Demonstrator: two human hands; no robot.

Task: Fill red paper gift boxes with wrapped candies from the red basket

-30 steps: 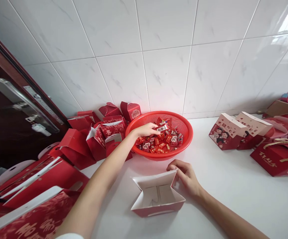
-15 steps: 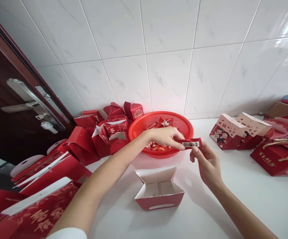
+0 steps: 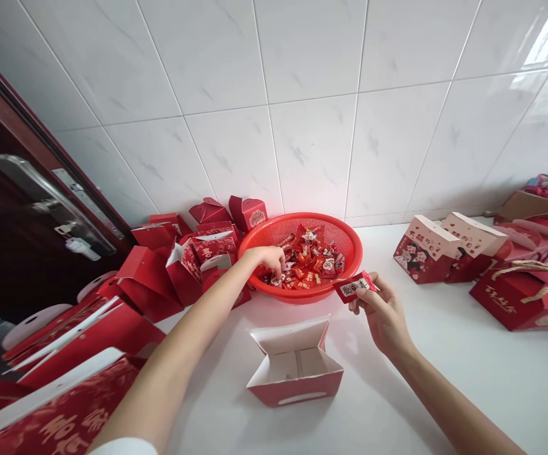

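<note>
A red-wrapped candy [image 3: 353, 288] with a white label and dark characters is pinched between the thumb and fingers of my right hand [image 3: 387, 313], just right of the basket. My left hand [image 3: 270, 259] reaches into the left side of the red plastic basket [image 3: 355, 243]. Its fingers are curled down among the wrapped candies [image 3: 309, 259]; whether it grips one is hidden. In front of the basket stands a red paper box [image 3: 297, 385], its top open and its pale inside showing, with nothing visible in it.
Several red gift boxes [image 3: 150, 278] crowd the left side of the white table [image 3: 378, 404]. More boxes [image 3: 420, 253] stand at the right, one with a rope handle [image 3: 534, 284]. A tiled wall [image 3: 316, 151] rises behind, and a dark door with a metal handle [image 3: 55, 202] is at the left.
My left hand has left the candy near my right hand and moved left into the basket. My right hand keeps the candy, now turned and slightly lower.
</note>
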